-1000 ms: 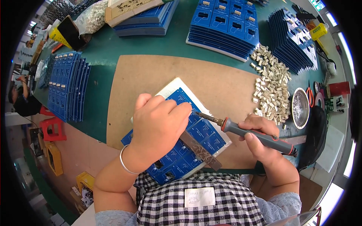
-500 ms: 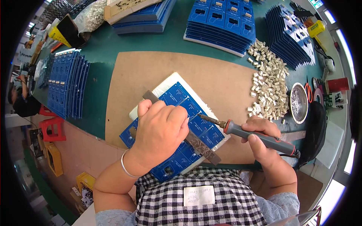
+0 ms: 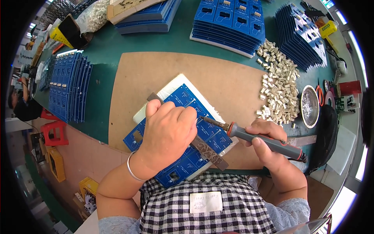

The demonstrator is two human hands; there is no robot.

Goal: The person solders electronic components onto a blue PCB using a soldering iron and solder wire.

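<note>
My right hand (image 3: 269, 136) grips a grey and red soldering iron (image 3: 240, 132) like a pen. Its tip points left, close to the fingertips of my left hand (image 3: 167, 132), above a blue circuit board panel (image 3: 183, 165). That left hand is closed in a pinch over the panel; whatever its fingers hold is hidden behind them. A dark, worn metal bar (image 3: 208, 152) lies slantwise across the panel and passes under the left hand. Beneath the panel is a white pad (image 3: 167, 90), set at an angle on a brown board (image 3: 140, 72).
Loose white connectors (image 3: 278, 89) lie heaped at the right, beside a metal bowl (image 3: 309, 107) and orange-handled scissors (image 3: 320, 94). Stacked blue panels (image 3: 228, 33) stand at the back, with more panels (image 3: 68, 85) at the left. A person (image 3: 25, 105) sits far left.
The iron's tip has shifted slightly left, toward my left fingertips. My left hand has moved a little right and up, and the right hand slightly left.
</note>
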